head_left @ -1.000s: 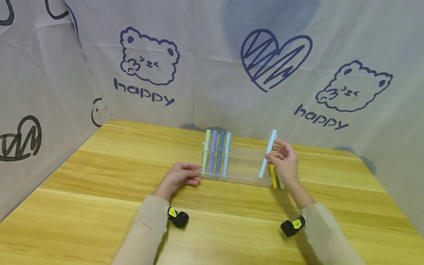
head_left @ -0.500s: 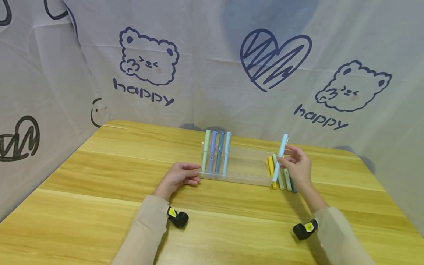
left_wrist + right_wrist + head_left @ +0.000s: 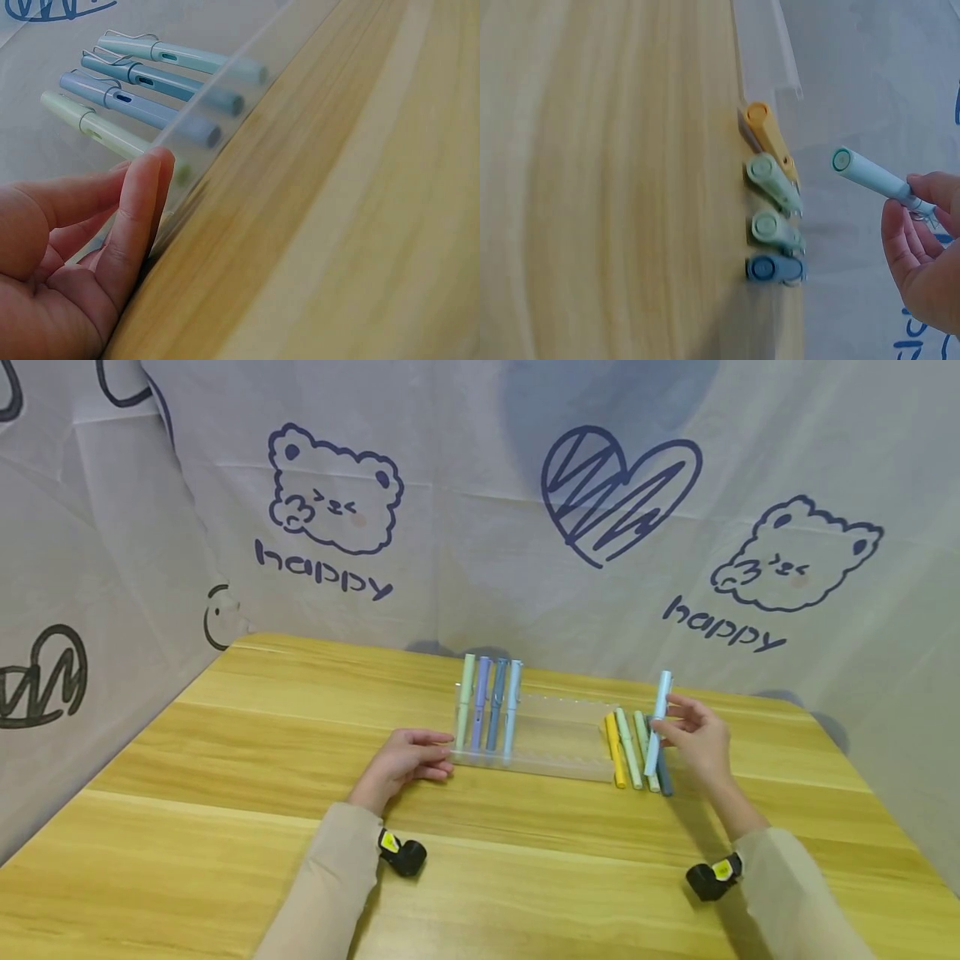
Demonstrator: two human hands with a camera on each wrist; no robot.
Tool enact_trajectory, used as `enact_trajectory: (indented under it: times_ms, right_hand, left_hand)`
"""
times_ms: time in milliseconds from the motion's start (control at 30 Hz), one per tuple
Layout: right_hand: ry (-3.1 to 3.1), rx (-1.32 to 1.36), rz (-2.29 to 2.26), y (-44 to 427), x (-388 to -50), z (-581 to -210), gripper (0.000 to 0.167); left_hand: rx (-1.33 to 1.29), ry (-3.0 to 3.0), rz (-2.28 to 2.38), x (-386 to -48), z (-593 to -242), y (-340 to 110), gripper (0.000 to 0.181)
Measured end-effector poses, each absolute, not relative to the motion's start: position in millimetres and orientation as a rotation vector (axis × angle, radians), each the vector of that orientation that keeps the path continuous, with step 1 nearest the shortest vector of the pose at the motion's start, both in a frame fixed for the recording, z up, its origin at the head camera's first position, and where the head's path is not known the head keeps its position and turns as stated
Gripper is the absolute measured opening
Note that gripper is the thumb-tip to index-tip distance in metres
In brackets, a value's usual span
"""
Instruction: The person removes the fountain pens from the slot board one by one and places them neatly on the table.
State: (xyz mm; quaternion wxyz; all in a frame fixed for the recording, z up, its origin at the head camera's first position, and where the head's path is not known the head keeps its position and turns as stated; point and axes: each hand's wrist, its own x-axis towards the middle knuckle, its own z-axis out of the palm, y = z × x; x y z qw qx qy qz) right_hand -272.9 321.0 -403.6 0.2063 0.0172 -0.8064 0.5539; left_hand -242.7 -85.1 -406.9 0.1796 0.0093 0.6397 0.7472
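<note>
My right hand [image 3: 697, 743] pinches a light blue pen [image 3: 659, 718] between thumb and fingers, tilted with its clip end up. The pen is held above the loose pens, off the table, as the right wrist view shows. At the left end of a clear plastic pen stand [image 3: 562, 768], my left hand [image 3: 405, 760] holds the corner with its fingertips. Standing in the left slots are a pale green pen [image 3: 466, 702], a purple pen [image 3: 481, 706], a dark blue pen [image 3: 497, 706] and a light blue pen [image 3: 513, 710].
Beside the stand's right end lie a yellow pen [image 3: 616, 752], two green pens, one pale green pen [image 3: 629, 747] among them, and a dark blue pen [image 3: 769, 268]. A printed cloth [image 3: 480, 527] hangs behind the wooden table [image 3: 480, 860].
My right hand has carried the light blue pen rightward, from over the stand's right end to above the loose pens, uncovering them. The left hand and stand stay put.
</note>
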Motion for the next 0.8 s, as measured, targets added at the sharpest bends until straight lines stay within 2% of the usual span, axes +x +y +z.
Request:
enact_trajectory:
  times_ms: [167, 433, 667, 800]
  right_hand:
    - [-2.250, 0.025, 1.524, 349.7, -294.1, -424.9, 0.046]
    - [-2.305, -0.038, 1.482, 367.5, -298.7, -427.8, 0.041]
    - [-2.479, -0.094, 1.478, 339.9, -258.4, -379.2, 0.040]
    - [-2.508, -0.089, 1.474, 345.0, -259.9, -385.5, 0.041]
  left_hand:
    - [0.028, 1.804, 2.113, -242.5, -407.4, -85.5, 0.033]
    - [0.043, 1.792, 2.118, -242.2, -406.9, -85.4, 0.034]
    - [0.042, 1.794, 2.121, -242.2, -407.6, -85.5, 0.034]
    - [0.041, 1.790, 2.130, -242.5, -407.6, -85.4, 0.034]
